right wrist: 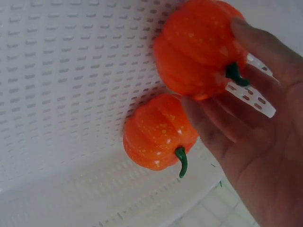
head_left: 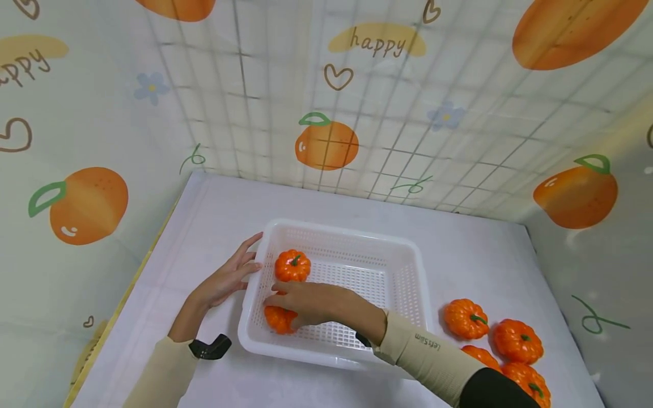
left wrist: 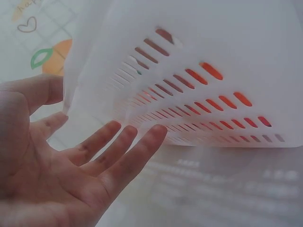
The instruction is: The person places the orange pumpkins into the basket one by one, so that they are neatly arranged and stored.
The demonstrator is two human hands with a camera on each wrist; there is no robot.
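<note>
A white perforated plastic basket (head_left: 352,235) stands on the table. My right hand (head_left: 316,303) reaches into its left part and grips a small orange pumpkin (right wrist: 199,47) with a green stem; in the head view the hand partly covers this pumpkin. Right beside it, a second orange pumpkin (right wrist: 158,135) sits in the basket, towards the far side. My left hand (head_left: 229,277) is at the basket's left end, touching the rim, its fingers spread. In the left wrist view the left fingers (left wrist: 137,153) stretch along the slotted outer wall, and orange shows through the slots.
Several more orange pumpkins (head_left: 517,341) lie on the white tabletop (head_left: 474,249) to the right of the basket. A printed cloth (head_left: 326,144) with fruit drawings hangs over the grid at the back and along both sides.
</note>
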